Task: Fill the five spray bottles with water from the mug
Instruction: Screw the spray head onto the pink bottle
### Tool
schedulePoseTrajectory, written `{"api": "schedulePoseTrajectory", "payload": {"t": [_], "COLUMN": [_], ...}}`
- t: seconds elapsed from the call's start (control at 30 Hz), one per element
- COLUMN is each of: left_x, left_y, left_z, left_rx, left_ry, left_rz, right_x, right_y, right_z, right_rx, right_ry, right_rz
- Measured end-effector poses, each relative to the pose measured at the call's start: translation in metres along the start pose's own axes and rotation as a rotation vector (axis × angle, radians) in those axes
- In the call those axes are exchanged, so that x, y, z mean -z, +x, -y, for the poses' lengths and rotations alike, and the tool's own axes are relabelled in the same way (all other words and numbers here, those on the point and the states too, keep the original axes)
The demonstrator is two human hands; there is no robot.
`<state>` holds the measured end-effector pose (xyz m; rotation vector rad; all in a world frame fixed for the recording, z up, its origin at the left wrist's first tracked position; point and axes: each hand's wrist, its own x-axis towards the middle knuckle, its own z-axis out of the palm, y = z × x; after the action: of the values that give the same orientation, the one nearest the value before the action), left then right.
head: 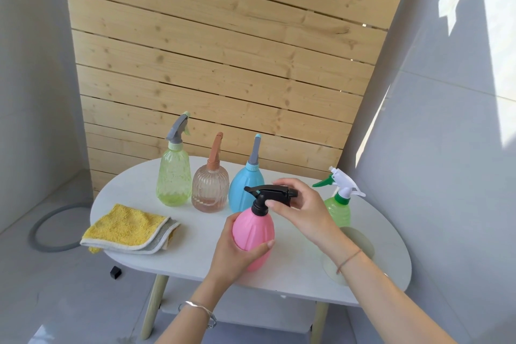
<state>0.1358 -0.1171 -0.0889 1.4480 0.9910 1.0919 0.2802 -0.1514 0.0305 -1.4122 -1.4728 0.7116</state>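
Gripping the pink bottle point(252, 234) round its belly, the left hand point(233, 255) holds it upright at the worktop's point(195, 262) front edge. The right hand point(301, 211) pinches its black spray head point(268, 193) from the right. The mug point(360, 240) sits near the front right edge, partly under the right forearm. A green bottle point(173, 176), amber bottle point(210, 190) and blue bottle point(241, 187) line the back edge. A white-topped bottle point(339, 209) stands behind the right hand, and a cloth point(128, 229) lies front left.
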Motion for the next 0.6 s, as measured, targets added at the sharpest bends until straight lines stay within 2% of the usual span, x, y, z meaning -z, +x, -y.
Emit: {"api": "schedulePoseTrajectory", "payload": {"t": [0.17, 0.33, 0.47, 0.53, 0.6], "left_x": [-0.001, -0.009, -0.012, -0.012, -0.005], "left_y": [0.002, 0.001, 0.0, 0.0, 0.002], "left_z": [0.005, 0.009, 0.008, 0.007, 0.008], "left_rx": [0.008, -0.017, -0.038, -0.032, 0.003], "left_ry": [0.0, 0.027, 0.035, 0.034, 0.002], "left_rz": [-0.034, -0.081, -0.125, -0.113, -0.033], "right_x": [-0.016, -0.035, -0.047, -0.049, -0.042], "right_y": [0.015, 0.002, 0.001, 0.002, 0.004], "right_z": [-0.001, -0.009, -0.01, -0.008, -0.006], "right_rx": [0.016, 0.028, 0.034, 0.035, 0.015], "right_ry": [0.105, 0.162, 0.12, 0.102, 0.153], "right_rz": [-0.047, -0.294, -0.418, -0.422, -0.347]}}
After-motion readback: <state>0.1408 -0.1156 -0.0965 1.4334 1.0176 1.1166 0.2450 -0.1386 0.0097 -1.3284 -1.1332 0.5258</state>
